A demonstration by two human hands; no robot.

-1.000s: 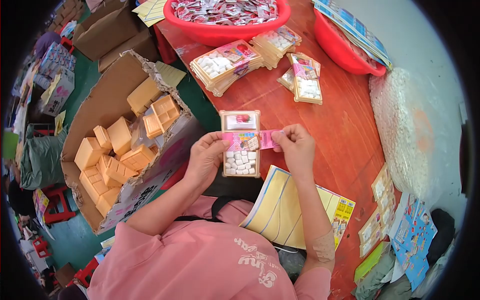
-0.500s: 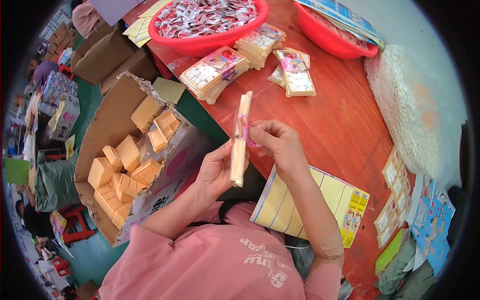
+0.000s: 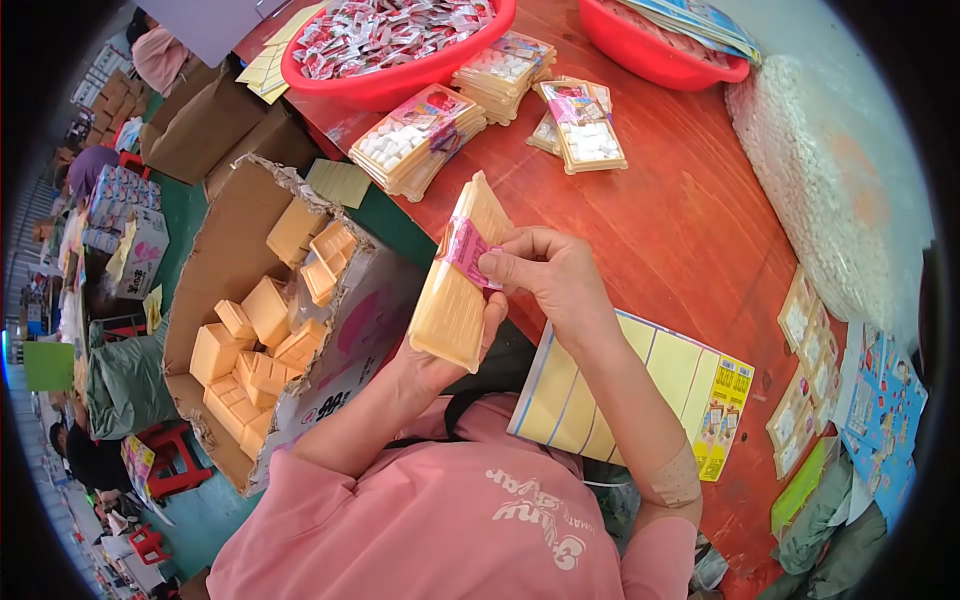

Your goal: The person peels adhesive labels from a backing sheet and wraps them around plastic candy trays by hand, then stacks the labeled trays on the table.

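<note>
A shallow cream plastic tray [image 3: 448,315] is held tilted in front of my chest, its ribbed underside facing me. My left hand [image 3: 438,366] grips it from behind and below, with fingertips at its right edge. Around the tray's middle runs a pink printed label band [image 3: 463,248]. My right hand [image 3: 556,280] pinches the right end of that band between thumb and fingers. What lies inside the tray is turned away from view. Beyond my hands, similar trays filled with white pieces stand in a stack [image 3: 412,145] on the red table [image 3: 680,220].
Left of me, a torn cardboard box [image 3: 225,235] contains several cream trays. At the back are a red basin [image 3: 400,92] of small sachets and another red basin [image 3: 660,50]. A yellow printed sheet [image 3: 620,390] lies under my right forearm. A large white bag [image 3: 810,200] stands right.
The tray has turned from edge-on to showing its underside and label band. My right hand stays pinched at the band, and my left hand has shifted slightly beneath the tray.
</note>
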